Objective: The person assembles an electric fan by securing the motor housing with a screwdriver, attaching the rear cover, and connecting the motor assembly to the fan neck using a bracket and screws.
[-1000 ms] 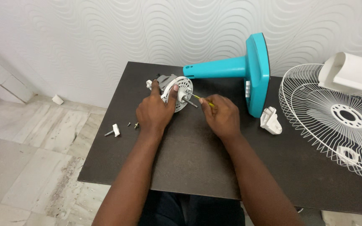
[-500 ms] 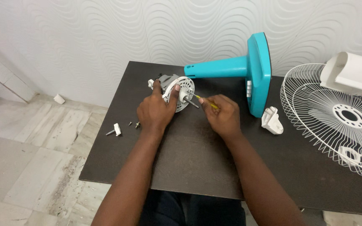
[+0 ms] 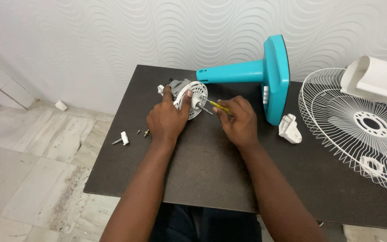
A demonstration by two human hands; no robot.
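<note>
- Small white clip [image 3: 124, 138] and loose screws [image 3: 142, 133] lie at 9 o'clock from the left hand [image 3: 166, 120].
- The left hand is closed around the fan motor [image 3: 192, 99], thumb on its white round face.
- The right hand [image 3: 238, 122] is closed on a yellow screwdriver [image 3: 214, 105], its tip at the motor face.
- At 2 o'clock lies the teal fan stand [image 3: 265, 76]; at 3 o'clock, the white wire grille [image 3: 359, 125].

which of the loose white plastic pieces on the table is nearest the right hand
The white bracket beside the teal fan base, just right of the right hand. The small white piece lies far off, beyond the left hand.
</note>
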